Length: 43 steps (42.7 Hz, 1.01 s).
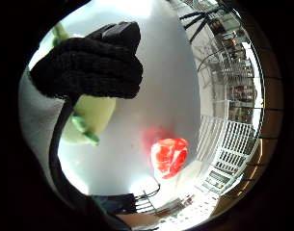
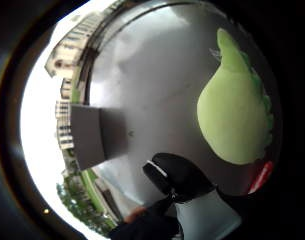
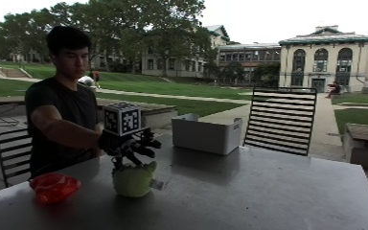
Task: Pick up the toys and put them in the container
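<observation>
A pale green, pear-shaped soft toy (image 3: 132, 181) stands on the grey table (image 3: 267, 191) in front of the person. My gloved right hand (image 3: 132, 146) hovers just over its top, fingers spread and pointing down, holding nothing. In the palm views the green toy (image 1: 91, 118) (image 2: 232, 120) lies close beneath the glove's fingers (image 1: 88, 67) and thumb (image 2: 179, 177), with a gap between thumb and toy. A red toy (image 3: 54, 186) (image 1: 169, 156) lies on the table near its left corner, beside the green one. The grey open container (image 3: 206, 135) (image 2: 97, 135) stands farther back on the table.
A black slatted chair (image 3: 280, 120) stands behind the table next to the container. Another dark chair (image 3: 12, 148) is behind the person. The table's right half (image 3: 299, 201) is bare surface.
</observation>
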Available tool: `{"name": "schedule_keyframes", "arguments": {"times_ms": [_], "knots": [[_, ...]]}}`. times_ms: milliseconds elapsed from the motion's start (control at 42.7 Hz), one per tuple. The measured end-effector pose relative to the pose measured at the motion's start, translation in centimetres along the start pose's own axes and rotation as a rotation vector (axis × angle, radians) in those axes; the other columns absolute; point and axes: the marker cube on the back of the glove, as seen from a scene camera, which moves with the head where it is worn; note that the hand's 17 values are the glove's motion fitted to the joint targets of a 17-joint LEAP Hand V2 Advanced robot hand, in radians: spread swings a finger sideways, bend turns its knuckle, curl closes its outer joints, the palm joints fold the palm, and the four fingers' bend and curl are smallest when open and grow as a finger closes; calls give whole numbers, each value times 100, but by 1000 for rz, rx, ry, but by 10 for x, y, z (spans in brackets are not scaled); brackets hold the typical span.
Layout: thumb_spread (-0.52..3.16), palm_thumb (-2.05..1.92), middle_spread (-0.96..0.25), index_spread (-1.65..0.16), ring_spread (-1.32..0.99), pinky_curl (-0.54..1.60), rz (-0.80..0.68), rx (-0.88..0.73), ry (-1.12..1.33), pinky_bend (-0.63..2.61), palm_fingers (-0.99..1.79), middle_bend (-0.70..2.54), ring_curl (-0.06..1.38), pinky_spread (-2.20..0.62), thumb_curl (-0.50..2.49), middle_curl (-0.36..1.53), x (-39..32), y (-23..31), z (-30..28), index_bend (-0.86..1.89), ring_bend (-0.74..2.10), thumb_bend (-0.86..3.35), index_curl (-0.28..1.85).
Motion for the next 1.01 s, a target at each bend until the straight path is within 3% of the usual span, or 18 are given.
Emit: {"name": "schedule_keyframes", "arguments": {"times_ms": [234, 422, 469, 609, 656, 726, 797, 1008], "knots": [[108, 19, -9, -33, -2, 39, 51, -94, 42, 124, -8, 14, 37, 5, 34, 32, 8, -2, 46, 7, 50, 4, 15], [116, 55, -9, -36, -6, 39, 71, -143, 77, 128, 16, 9, 41, -3, 41, 27, 18, -1, 71, 28, 66, 23, 22], [120, 67, -10, -36, -12, 38, 76, -155, 75, 131, 42, 9, 43, -17, 45, 25, 20, -1, 73, 28, 81, 31, 22], [118, 82, -12, -35, -28, 37, 105, -109, 84, 128, 61, 18, 46, -35, 52, 26, 19, 0, 72, 22, 94, 39, 24], [123, 93, -17, -35, -33, 35, 116, -74, 92, 124, 84, 34, 47, -41, 56, 30, 20, -1, 70, 13, 103, 49, 21], [135, 99, -24, -34, -35, 28, 143, -28, 78, 100, 122, 54, 49, -45, 58, 37, 17, -1, 65, 22, 116, 58, 22], [142, 102, -26, -32, -35, 26, 160, -28, 56, 81, 141, 78, 50, -48, 60, 46, 17, -5, 56, 44, 112, 64, 31], [111, 82, -31, -27, -38, 31, 131, -49, 76, 85, 119, 81, 51, -48, 69, 50, -2, -3, 7, 65, 111, 44, 43]]}}
